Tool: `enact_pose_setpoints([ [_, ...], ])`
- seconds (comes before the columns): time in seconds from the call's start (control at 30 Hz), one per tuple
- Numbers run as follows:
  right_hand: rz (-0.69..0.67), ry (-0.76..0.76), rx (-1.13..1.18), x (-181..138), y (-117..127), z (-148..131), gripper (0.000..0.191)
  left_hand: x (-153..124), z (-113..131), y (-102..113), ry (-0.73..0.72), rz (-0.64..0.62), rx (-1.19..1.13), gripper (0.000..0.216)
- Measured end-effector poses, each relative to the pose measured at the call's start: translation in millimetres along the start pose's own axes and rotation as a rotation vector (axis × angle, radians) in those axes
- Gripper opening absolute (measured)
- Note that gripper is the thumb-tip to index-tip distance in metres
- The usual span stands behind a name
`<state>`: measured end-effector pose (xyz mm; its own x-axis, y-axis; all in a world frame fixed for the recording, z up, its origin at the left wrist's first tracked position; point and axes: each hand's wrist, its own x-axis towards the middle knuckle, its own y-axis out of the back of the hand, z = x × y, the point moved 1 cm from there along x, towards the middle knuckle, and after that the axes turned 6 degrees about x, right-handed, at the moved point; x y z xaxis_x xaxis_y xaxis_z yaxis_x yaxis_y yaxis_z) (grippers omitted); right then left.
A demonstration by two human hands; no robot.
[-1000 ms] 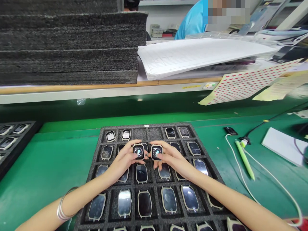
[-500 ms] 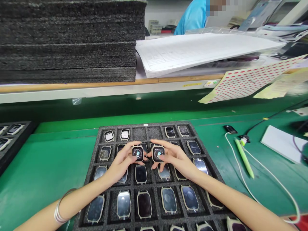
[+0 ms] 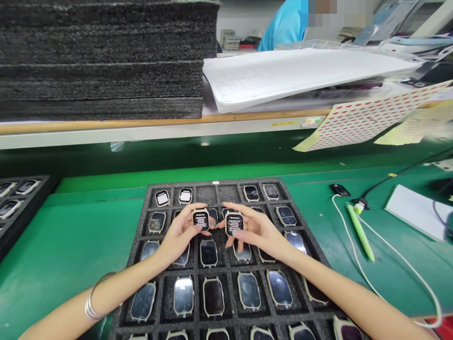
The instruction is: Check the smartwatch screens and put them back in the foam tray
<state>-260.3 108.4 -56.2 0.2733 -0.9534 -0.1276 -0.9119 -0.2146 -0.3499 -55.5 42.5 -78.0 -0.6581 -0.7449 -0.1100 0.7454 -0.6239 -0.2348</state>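
Note:
My left hand (image 3: 184,230) grips a smartwatch without a strap (image 3: 201,220), its lit screen showing lines of white text on black. A matching smartwatch (image 3: 234,224) is held in my right hand (image 3: 260,230), with similar text lit up. Both thumbs rest at the lower edges of the screens. Below the hands lies a black foam tray (image 3: 163,288) divided into compartments, most holding a strapless watch. In its back row, two watches at the left, one of them a watch with a white lit screen (image 3: 185,195), are switched on; two middle compartments hold nothing.
Tall stacked black foam (image 3: 106,61) and a pile of papers (image 3: 300,75) occupy the shelf above. A second watch tray (image 3: 24,208) sits at far left. A green pen (image 3: 360,233), white cable (image 3: 403,267) and white pad (image 3: 419,212) lie right. Behind is a person in a blue sleeve (image 3: 283,26).
Both held watch screens have switched from a picture with a blue figure and dial marks to lines of text. The hands stay nearly in place, and the view has shifted slightly.

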Motion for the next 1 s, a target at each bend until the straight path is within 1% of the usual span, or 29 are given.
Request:
enact_pose_setpoints([
  [0.1,-0.042,-0.042,-0.044,0,2,-1,0.074,1,2,0,-0.012,0.018,-0.003,0.036],
  [0.23,-0.054,-0.077,-0.086,2,5,0,0.070,1,3,-1,-0.008,0.019,0.013,0.036],
  [0.4,-0.037,-0.104,-0.089,3,5,0,0.067,1,3,-2,-0.001,0.024,0.017,0.037],
  [0.57,-0.035,-0.113,-0.112,4,5,1,0.067,2,2,-2,0.013,0.021,0.016,0.038],
  [0.67,-0.036,-0.103,-0.172,4,5,1,0.064,1,4,-2,0.012,0.021,0.014,0.038],
  [0.73,-0.027,-0.060,-0.309,4,6,-3,0.056,1,5,-2,0.011,0.026,0.011,0.037],
  [0.8,-0.003,0.008,-0.538,4,9,-9,0.049,1,7,-2,0.011,0.029,0.001,0.037],
  [0.93,0.021,0.168,-1.086,14,21,-23,0.050,1,11,-3,0.015,0.031,-0.004,0.040],
  [1.0,0.028,0.238,-1.286,27,31,-27,0.051,2,12,-4,0.012,0.032,0.008,0.041],
])
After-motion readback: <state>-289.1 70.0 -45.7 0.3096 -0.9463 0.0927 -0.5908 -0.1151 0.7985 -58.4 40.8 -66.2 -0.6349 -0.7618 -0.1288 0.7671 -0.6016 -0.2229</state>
